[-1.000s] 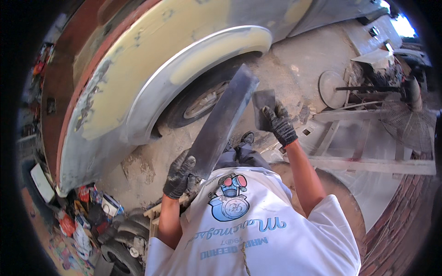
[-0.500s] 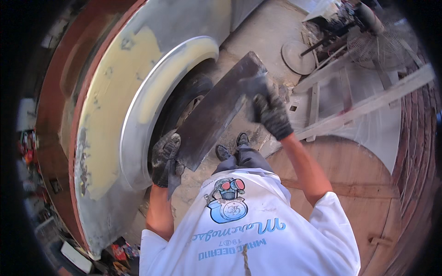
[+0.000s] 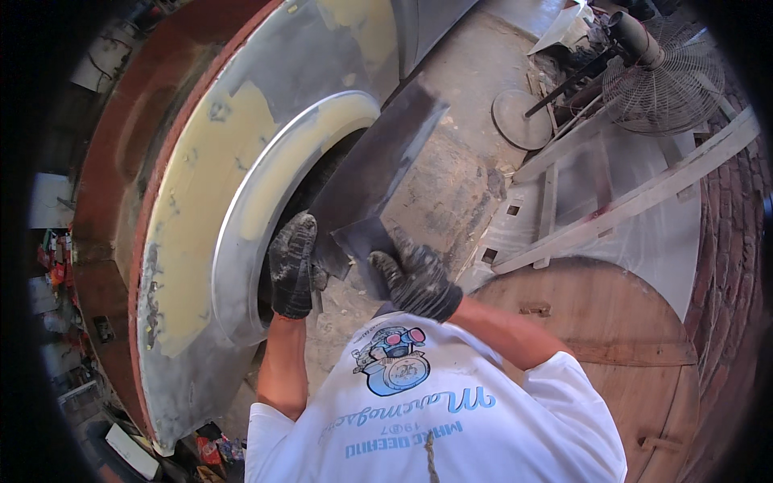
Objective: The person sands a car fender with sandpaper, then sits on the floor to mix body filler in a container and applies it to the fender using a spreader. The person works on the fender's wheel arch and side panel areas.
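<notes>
My left hand [image 3: 291, 266], in a dark, dusty knit glove, is closed at the lower end of a long, dark, flat board [image 3: 374, 157]. The board slants up and away in front of the car's wheel arch, with a paler strip along its right side. A narrow grey piece pokes out below the left fingers; its kind is unclear. My right hand [image 3: 419, 278], in a matching glove, is closed on a small dark flat sheet [image 3: 362, 240] with a straight edge. That sheet overlaps the board's near end; whether they touch I cannot tell.
At left curves a car body panel [image 3: 213, 193] with yellowish filler patches and a raised wheel arch [image 3: 241, 217]. A round wooden tabletop [image 3: 596, 322], a pale timber frame [image 3: 636, 197] and a large caged fan [image 3: 664, 76] stand at right. A disc [image 3: 522, 119] lies on the floor.
My right hand has come down and toward me from the board's far part to its near end, bringing the small dark sheet into view. The left hand has barely moved.
</notes>
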The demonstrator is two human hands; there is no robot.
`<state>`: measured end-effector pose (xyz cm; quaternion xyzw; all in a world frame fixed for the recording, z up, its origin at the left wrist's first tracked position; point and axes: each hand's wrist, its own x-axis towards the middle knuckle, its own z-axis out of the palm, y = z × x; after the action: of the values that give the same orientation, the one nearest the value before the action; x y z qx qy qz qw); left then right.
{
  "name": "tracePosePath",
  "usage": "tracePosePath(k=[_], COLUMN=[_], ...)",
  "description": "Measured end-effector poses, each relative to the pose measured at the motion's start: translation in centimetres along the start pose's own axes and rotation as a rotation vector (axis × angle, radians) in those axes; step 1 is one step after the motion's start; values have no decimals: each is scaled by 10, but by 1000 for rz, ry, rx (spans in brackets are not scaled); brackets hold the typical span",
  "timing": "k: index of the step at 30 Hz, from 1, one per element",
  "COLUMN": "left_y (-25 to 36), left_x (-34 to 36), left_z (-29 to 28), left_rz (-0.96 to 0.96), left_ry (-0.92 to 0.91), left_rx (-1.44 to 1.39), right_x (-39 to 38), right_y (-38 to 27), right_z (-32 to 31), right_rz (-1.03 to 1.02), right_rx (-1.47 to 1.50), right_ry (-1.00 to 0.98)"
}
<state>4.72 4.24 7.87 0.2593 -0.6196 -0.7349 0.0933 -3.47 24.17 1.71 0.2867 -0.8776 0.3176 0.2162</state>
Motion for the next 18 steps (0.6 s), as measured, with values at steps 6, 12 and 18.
tracePosePath(k=[6,12,18], left_y=[18,48,-14], left_x=[5,11,38], left_z=[33,33,22], left_rz=[31,188,141], left_ry=[84,-393,-56], left_rx=[1,70,35], right_x=[18,45,28], right_y=[2,18,12], right_z=[-6,-24,-5], right_rz=[422,523,-391], right_rx=[954,500,-601], right_ry=[-205,-637,183])
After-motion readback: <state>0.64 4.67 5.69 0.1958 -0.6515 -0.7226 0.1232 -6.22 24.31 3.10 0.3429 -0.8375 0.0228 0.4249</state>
